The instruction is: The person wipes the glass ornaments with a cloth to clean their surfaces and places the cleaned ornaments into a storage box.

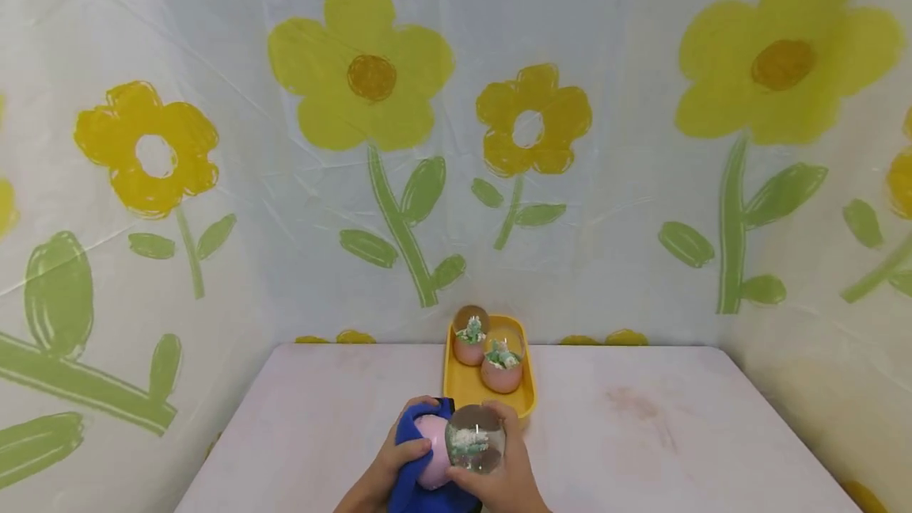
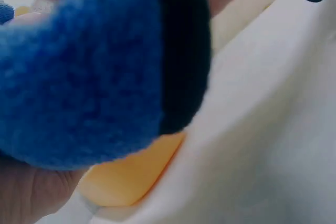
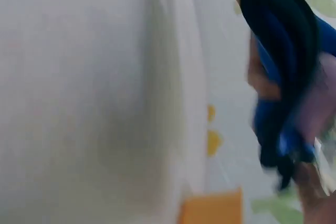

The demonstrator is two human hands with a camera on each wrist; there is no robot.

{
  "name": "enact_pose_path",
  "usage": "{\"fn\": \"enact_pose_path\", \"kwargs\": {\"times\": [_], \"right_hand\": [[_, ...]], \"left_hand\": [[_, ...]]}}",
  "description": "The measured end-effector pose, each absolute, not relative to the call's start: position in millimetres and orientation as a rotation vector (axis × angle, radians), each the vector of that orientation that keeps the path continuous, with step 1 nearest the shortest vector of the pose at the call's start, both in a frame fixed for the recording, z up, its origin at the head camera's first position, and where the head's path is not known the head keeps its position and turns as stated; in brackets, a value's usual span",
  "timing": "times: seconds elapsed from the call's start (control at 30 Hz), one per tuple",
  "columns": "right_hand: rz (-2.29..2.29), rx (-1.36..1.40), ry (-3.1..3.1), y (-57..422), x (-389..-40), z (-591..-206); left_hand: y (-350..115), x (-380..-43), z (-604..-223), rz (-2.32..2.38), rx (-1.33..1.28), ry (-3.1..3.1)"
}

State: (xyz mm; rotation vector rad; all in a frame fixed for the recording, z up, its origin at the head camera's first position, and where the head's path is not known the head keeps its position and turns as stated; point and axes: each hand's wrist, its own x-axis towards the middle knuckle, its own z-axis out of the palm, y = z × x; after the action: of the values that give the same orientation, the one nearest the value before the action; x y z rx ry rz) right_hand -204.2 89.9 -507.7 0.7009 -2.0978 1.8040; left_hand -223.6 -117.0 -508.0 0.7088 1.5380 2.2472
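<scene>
A snow globe (image 1: 476,442) with a pink base lies sideways between the two hands, its clear ball toward the right. Through the glass a white and green figure shows. My left hand (image 1: 390,457) grips a blue fluffy cloth (image 1: 406,489) wrapped about the pink base (image 1: 436,469), its thumb pressing there. My right hand (image 1: 511,465) holds the clear ball, with fingers over the top and thumb below. The cloth (image 2: 89,77) with its dark edging fills much of the left wrist view. In the right wrist view, the pink base (image 3: 320,98) is blurred beside the cloth.
Behind the hands, a yellow tray (image 1: 463,382) stands on the pale table (image 1: 321,418). It holds two more snow globes with pink bases, one at the back left (image 1: 470,347), another at the front right (image 1: 502,374). A flower-printed curtain (image 1: 606,244) surrounds the table.
</scene>
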Motion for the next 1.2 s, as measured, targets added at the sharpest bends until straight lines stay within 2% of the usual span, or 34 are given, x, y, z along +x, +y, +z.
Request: {"fn": "enact_pose_path", "kwargs": {"times": [0.17, 0.23, 0.33, 0.53, 0.7, 0.77, 0.83, 0.93, 1.1, 1.2], "right_hand": [[1.108, 1.199, -2.179, 114.5, -205.5, -495.4], [0.916, 1.317, -2.128, 121.3, -208.7, -488.3], [0.825, 1.349, -2.072, 126.1, -214.8, -483.2], [1.214, 1.196, -2.139, 123.1, -219.1, -490.3], [1.924, 0.831, -2.391, 115.8, -215.8, -486.9], [2.092, 0.688, -2.439, 112.7, -214.3, -484.2], [2.102, 0.659, -2.448, 111.1, -212.2, -483.0], [1.851, 0.79, -2.442, 111.4, -207.3, -484.5], [0.892, 1.226, -2.234, 118.6, -208.6, -487.6], [0.481, 1.37, -1.929, 123.0, -217.8, -487.5]], "left_hand": [[-120.9, -220.7, -503.6, 2.255, 0.66, 1.499], [-122.0, -220.0, -501.5, 2.25, 0.659, 1.507], [-121.5, -217.6, -497.0, 2.206, 0.66, 1.589], [-117.0, -215.2, -488.2, 2.109, 0.645, 1.876], [-119.1, -219.4, -491.3, 1.998, 0.702, 2.13], [-120.2, -221.5, -493.8, 1.987, 0.745, 2.217], [-120.4, -223.2, -496.6, 2.018, 0.79, 2.234], [-119.3, -224.0, -502.1, 2.1, 0.778, 2.168], [-113.7, -223.9, -509.8, 2.228, 0.654, 1.785], [-112.4, -223.2, -509.5, 2.246, 0.538, 1.546]]}}
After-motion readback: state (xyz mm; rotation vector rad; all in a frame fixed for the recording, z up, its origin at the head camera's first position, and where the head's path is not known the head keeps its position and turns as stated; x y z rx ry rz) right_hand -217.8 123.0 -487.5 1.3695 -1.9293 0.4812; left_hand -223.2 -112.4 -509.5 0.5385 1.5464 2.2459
